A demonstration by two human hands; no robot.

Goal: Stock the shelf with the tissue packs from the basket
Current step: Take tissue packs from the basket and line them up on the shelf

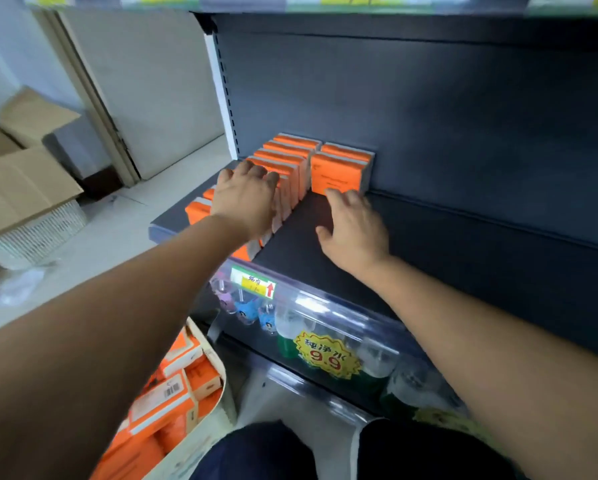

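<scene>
Tissue packs: orange, thin, standing on edge on the shelf [464, 254]. The long row [283, 168] runs back to front directly under the left grip [245, 199]. The short second row is two packs deep and sits against the back panel, just ahead of the right grip [356, 226]. Its front pack [335, 174] faces out.

Left grip: palm down, fingers loosely bent over the pack tops, nothing pinched. Reads as a brace so the thin packs don't domino while the neighbouring row gets nudged.

Right grip: spread, fingers near straight, holds nothing. Fingertips [339, 197] touch the lower edge of the front pack, palm just over the dark shelf deck. My read: squaring that pack or pushing it back flush with the one behind.

Deck shows from the right grip's wrist back to the front rail, so there's room to extend row two toward the person.

Basket [218, 368]: low down, below the left grip's forearm, beside the knees. More packs [166, 403] are piled loose inside, plenty of them. Judged progress is early-to-mid: one row about full depth, the second barely started.

Further out:
- price tag [254, 283] on the clear front rail, below and between both grips
- water bottles [370, 358] on the tier underneath, behind a 9.9 sticker [325, 355]
- cardboard boxes [20, 188] well off to the left grip's outer side
</scene>
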